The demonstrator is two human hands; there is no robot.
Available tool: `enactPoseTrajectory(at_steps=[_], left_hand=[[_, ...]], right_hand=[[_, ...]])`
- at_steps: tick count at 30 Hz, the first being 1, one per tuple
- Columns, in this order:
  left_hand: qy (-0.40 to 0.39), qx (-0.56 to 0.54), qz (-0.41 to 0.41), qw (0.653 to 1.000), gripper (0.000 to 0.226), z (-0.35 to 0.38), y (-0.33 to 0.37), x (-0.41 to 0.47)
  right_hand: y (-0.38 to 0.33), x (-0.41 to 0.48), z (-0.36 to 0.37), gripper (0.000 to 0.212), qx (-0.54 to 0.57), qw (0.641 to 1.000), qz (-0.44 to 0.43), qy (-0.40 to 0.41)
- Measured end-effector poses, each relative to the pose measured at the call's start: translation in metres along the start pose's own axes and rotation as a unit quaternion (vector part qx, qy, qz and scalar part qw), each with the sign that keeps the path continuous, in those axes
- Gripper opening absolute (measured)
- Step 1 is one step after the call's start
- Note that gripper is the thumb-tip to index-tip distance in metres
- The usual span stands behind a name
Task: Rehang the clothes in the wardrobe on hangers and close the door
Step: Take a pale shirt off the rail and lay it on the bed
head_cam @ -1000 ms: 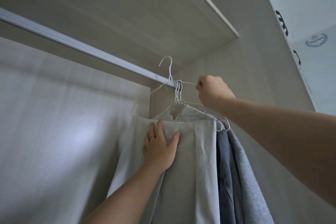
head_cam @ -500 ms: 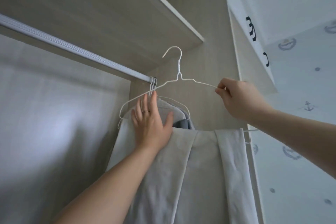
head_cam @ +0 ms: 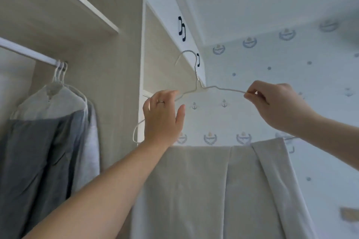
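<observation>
A white wire hanger is held up in the air outside the wardrobe, with beige trousers folded over its lower bar. My right hand pinches the hanger's right shoulder wire. My left hand is spread with straight fingers against the hanger's left shoulder wire. Inside the wardrobe, at the left, a pale shirt and a grey garment hang on white hangers from the rail.
A wardrobe shelf runs above the rail. The wardrobe's side panel stands between the hanging clothes and the hanger I hold. Upper cupboard doors with dark handles sit at top centre. Patterned wallpaper fills the right.
The hanger with the beige trousers came off the rail and moved right, out of the wardrobe. My left hand left the trousers and went up to the hanger's left shoulder.
</observation>
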State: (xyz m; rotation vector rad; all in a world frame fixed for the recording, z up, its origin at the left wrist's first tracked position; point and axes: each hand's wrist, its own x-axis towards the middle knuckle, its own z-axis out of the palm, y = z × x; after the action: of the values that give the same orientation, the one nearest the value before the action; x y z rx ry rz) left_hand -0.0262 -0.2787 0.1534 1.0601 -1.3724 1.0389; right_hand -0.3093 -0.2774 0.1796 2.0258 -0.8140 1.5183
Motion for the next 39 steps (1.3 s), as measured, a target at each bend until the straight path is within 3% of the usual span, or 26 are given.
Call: enactPoseTrajectory(at_steps=[6, 11, 18, 25, 30, 39], left_hand=[[-0.032, -0.129, -0.023, 0.991, 0.035, 0.093, 0.119, -0.03], [-0.115, -0.237, -0.024, 0.964, 0.044, 0.166, 0.233, -0.077], [-0.22, -0.372, 0.026, 0.901, 0.052, 0.239, 0.398, -0.161], [-0.275, -0.491, 0.088, 0.822, 0.051, 0.281, 0.568, -0.227], [-0.289, -0.587, 0.125, 0.746, 0.053, 0.286, 0.676, -0.266], [-0.253, -0.717, 0.216, 0.613, 0.069, 0.232, 0.823, -0.314]], right_hand=[[0.093, -0.087, -0.098, 0.014, -0.096, 0.994, 0.056, -0.025], [0.156, -0.178, -0.176, 0.013, -0.202, 0.969, 0.117, -0.077], [0.223, -0.29, -0.278, 0.016, -0.46, 0.866, 0.122, -0.15], [0.26, -0.386, -0.369, 0.055, -0.595, 0.764, 0.161, -0.193], [0.243, -0.438, -0.425, 0.073, -0.646, 0.683, 0.266, -0.212], [0.156, -0.505, -0.486, 0.081, -0.718, 0.523, 0.4, -0.224]])
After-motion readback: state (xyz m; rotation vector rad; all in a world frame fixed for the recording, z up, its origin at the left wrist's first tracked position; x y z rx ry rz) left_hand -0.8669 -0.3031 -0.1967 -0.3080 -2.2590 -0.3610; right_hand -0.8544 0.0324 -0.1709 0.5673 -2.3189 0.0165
